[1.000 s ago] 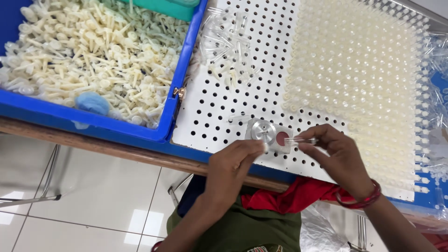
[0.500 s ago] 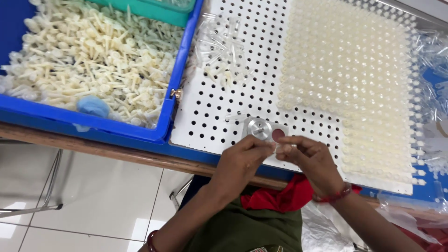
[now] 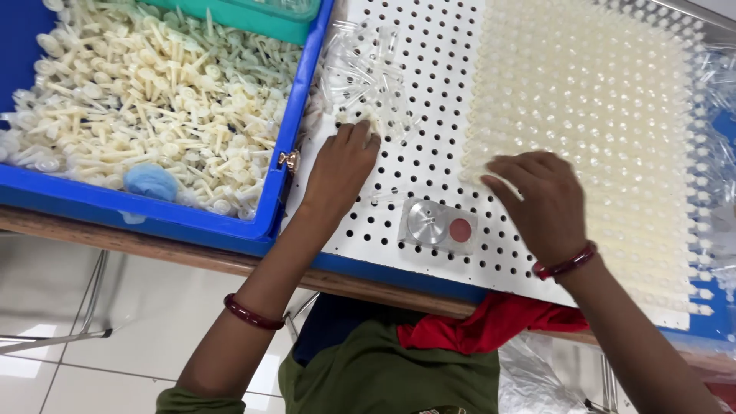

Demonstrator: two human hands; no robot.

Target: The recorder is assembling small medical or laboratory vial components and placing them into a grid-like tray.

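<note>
A white perforated board (image 3: 429, 92) lies on the table. Its right part is filled with rows of small cream-white plastic pieces (image 3: 598, 115). My left hand (image 3: 341, 172) reaches to a loose heap of clear plastic tubes (image 3: 364, 73) on the board's upper left, fingertips at the heap's lower edge. My right hand (image 3: 537, 203) rests palm down at the left edge of the filled rows, fingers curled; what is under the fingers is hidden. Between the hands lies a small clear block (image 3: 438, 225) with a metal disc and a red dot.
A blue bin (image 3: 146, 215) at the left holds many cream plastic stems and a light blue cloth (image 3: 151, 182). A teal tray (image 3: 253, 17) sits at its far side. Clear plastic bags (image 3: 717, 84) lie at the right. The table's wooden front edge (image 3: 115, 241) runs below.
Both hands left the small clear block, which now lies on the board. The left hand moved up to the clear tubes; the right hand moved up-right to the filled rows.
</note>
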